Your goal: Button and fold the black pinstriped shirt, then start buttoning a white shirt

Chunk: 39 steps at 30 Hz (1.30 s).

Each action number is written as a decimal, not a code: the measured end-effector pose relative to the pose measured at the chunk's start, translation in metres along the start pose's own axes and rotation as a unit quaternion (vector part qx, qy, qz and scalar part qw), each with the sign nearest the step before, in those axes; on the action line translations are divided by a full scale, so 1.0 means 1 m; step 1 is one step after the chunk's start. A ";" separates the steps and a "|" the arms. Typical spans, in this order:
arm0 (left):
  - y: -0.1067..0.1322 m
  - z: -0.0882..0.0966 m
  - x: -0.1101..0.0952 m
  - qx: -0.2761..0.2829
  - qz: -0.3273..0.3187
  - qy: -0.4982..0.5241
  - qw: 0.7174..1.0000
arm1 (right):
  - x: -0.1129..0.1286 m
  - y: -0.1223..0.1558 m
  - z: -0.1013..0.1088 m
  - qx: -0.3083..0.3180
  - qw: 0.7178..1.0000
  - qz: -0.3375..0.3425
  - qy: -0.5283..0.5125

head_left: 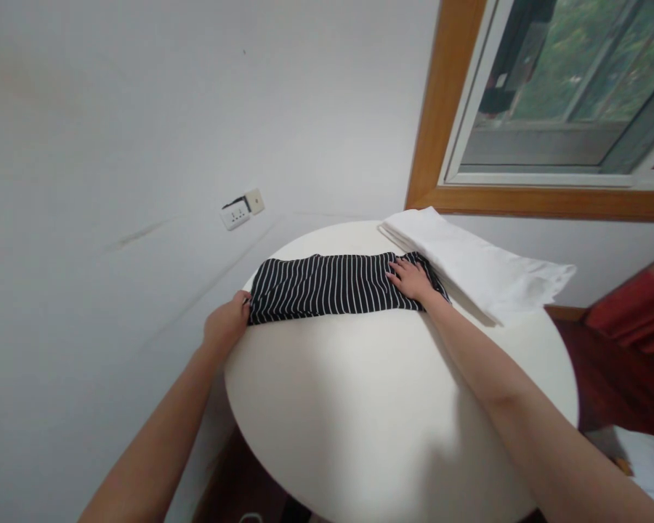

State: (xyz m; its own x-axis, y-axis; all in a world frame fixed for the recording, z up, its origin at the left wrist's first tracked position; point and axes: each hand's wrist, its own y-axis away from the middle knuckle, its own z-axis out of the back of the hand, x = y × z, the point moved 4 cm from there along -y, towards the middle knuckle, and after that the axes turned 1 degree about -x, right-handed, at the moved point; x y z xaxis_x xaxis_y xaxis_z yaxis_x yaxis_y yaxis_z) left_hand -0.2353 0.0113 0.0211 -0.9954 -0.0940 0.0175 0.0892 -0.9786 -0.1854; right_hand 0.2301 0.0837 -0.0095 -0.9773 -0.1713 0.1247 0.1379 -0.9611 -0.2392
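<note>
A black cloth with white stripes, folded into a long band, lies across the far part of a round white table. At its left end my left hand is closed on the edge of the cloth, by the table's rim. My right hand rests flat on the cloth's right end, fingers spread. What kind of garment or fabric piece it is cannot be told from its folded shape.
A folded white cloth lies right of the striped one, partly hanging past the table edge. Behind stand a white wall with a socket and a wood-framed window. Red fabric is at the far right.
</note>
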 end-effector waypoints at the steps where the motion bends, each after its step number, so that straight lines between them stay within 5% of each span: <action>1: -0.003 -0.001 0.000 0.007 -0.026 0.001 1.000 | 0.000 0.000 0.000 0.001 1.000 0.011 0.002; 8: -0.006 -0.001 0.005 0.019 -0.115 0.018 0.993 | -0.004 0.008 0.011 -0.021 0.998 0.058 -0.020; 11: -0.004 0.018 -0.009 -0.056 -0.130 -0.008 0.990 | 0.013 0.014 0.033 -0.098 0.993 0.058 -0.029; 14: -0.008 0.044 -0.049 -0.154 -0.142 0.029 0.977 | 0.054 0.019 0.050 -0.120 0.987 0.097 -0.033; 16: -0.015 0.050 -0.088 -0.165 -0.191 0.088 0.964 | 0.087 0.020 0.052 -0.098 0.986 0.128 -0.033; 19: -0.028 0.036 -0.138 -0.145 -0.242 0.132 0.950 | 0.119 0.020 0.039 -0.044 0.991 0.122 -0.029; 21: -0.035 0.014 -0.153 -0.099 -0.252 0.127 0.954 | 0.126 0.022 0.025 0.010 0.995 0.096 -0.037; 25: -0.037 -0.023 -0.142 -0.010 -0.297 0.090 0.951 | 0.116 0.034 0.009 0.066 0.992 0.089 -0.064; 30: -0.039 -0.031 -0.098 0.004 -0.270 0.049 0.962 | 0.076 0.051 0.012 0.061 0.992 0.075 -0.079; 34: -0.042 -0.033 -0.082 -0.017 -0.260 0.043 0.965 | 0.025 0.054 0.013 0.032 0.998 -0.018 -0.051; 39: -0.040 -0.006 -0.075 -0.122 -0.235 0.050 0.963 | 0.005 0.056 0.034 -0.072 0.997 0.004 -0.038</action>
State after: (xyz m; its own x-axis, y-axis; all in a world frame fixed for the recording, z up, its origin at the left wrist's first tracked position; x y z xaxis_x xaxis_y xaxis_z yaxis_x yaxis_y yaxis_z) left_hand -0.1645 0.0585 0.0212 -0.9236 0.3782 0.0628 -0.3699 -0.8359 -0.4055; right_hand 0.2390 0.0213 0.0107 -0.9607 -0.1992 0.1931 0.1150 -0.9194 -0.3762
